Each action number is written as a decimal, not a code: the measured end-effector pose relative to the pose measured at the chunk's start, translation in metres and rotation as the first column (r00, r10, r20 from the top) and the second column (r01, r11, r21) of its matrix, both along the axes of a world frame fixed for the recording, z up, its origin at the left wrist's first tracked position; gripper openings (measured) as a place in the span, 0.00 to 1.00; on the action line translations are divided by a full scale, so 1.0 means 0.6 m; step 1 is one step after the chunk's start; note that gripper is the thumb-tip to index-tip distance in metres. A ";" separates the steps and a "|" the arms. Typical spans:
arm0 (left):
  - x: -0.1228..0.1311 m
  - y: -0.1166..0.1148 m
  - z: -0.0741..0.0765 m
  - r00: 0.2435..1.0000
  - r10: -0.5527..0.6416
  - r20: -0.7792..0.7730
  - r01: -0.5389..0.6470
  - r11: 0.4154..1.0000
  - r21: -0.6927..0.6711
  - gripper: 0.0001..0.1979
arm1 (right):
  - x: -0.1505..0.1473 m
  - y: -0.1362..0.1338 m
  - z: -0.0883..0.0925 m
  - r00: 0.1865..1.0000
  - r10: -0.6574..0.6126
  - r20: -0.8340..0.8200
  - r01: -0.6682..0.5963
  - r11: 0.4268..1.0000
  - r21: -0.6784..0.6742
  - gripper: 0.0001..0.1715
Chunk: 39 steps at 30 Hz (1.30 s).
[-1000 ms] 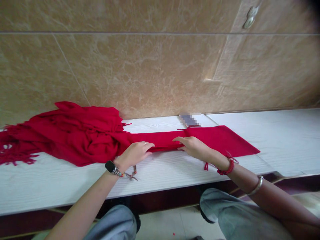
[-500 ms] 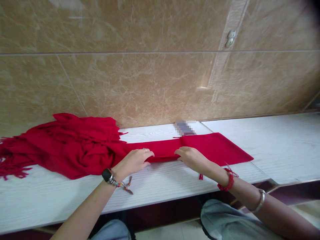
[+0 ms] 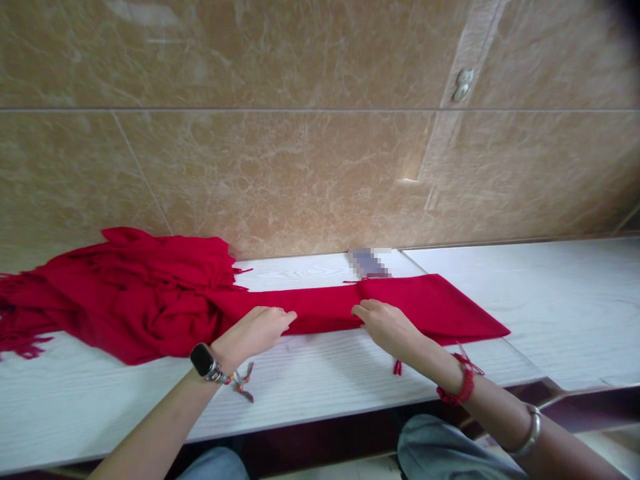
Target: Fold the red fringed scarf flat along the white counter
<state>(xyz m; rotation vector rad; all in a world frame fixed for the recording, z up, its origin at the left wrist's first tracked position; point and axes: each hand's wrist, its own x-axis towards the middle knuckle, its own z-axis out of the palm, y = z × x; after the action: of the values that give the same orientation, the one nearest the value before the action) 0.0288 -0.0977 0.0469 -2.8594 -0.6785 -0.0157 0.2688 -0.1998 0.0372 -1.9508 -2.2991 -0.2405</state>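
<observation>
A red fringed scarf (image 3: 320,308) runs along the white bench top. Its right part is a flat folded strip with a pointed right end, while its left part is a loose, crumpled heap. My left hand (image 3: 257,329), with a ring and a watch at the wrist, is closed on the strip's near edge beside the heap. My right hand (image 3: 387,325), with a red braided bracelet at the wrist, pinches the same near edge farther right. The fingertips of both hands are partly hidden. A small red tassel (image 3: 397,367) hangs out below my right hand.
Behind the bench top (image 3: 575,300) rises a brown marbled tile wall (image 3: 280,173). A blurred-out flat item (image 3: 369,263) lies between scarf and wall. A small fixture (image 3: 463,84) sits high on the wall. My knees (image 3: 445,440) are below the front edge.
My left hand has slid left along the scarf's near edge, and its fingers have drawn closer together. My right hand stays at about the same spot on the strip. The view has shifted slightly.
</observation>
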 end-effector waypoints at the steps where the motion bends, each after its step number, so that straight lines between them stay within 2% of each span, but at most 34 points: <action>1: 0.003 -0.004 0.001 1.000 -0.005 0.005 0.005 1.000 -0.007 0.12 | 0.002 -0.001 0.000 1.000 -0.017 -0.001 0.017 1.000 -0.018 0.11; 6: 0.041 -0.028 0.003 0.996 -0.075 0.058 0.076 0.997 -0.018 0.15 | 0.008 -0.002 -0.001 0.999 0.012 -0.030 -0.014 0.999 -0.047 0.14; 10: 0.061 -0.032 0.000 0.994 -0.074 0.082 0.074 0.997 0.007 0.06 | 0.009 -0.003 0.000 1.000 0.030 0.002 -0.029 0.999 -0.041 0.14; 14: 0.058 -0.022 0.001 0.995 -0.058 0.083 0.059 0.998 -0.001 0.05 | 0.008 -0.008 0.002 1.000 0.001 -0.017 -0.001 1.000 0.008 0.15; 18: 0.055 -0.020 0.004 0.998 -0.044 0.041 0.044 0.999 0.012 0.08 | 0.015 -0.011 0.000 0.996 -0.064 -0.069 0.066 0.997 0.036 0.18; 22: 0.057 -0.022 -0.001 1.000 0.000 0.015 0.000 1.000 -0.001 0.10 | 0.027 -0.008 0.000 0.986 -0.081 -0.144 0.083 0.997 0.008 0.14; 30: 0.072 -0.026 -0.007 0.981 -0.030 0.194 0.050 0.994 -0.102 0.12 | 0.030 -0.002 0.002 0.989 -0.137 -0.061 0.135 0.990 -0.044 0.14; 39: 0.077 -0.027 0.000 0.994 -0.037 0.107 0.045 0.996 -0.079 0.07 | 0.041 -0.003 0.004 0.981 -0.056 -0.184 0.057 0.998 -0.001 0.06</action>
<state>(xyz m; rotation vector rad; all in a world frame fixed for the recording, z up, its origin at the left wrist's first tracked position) 0.0749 -0.1138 0.0467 -2.9676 -0.6544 -0.1492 0.2936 -0.2017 0.0398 -1.9483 -2.1286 -0.0657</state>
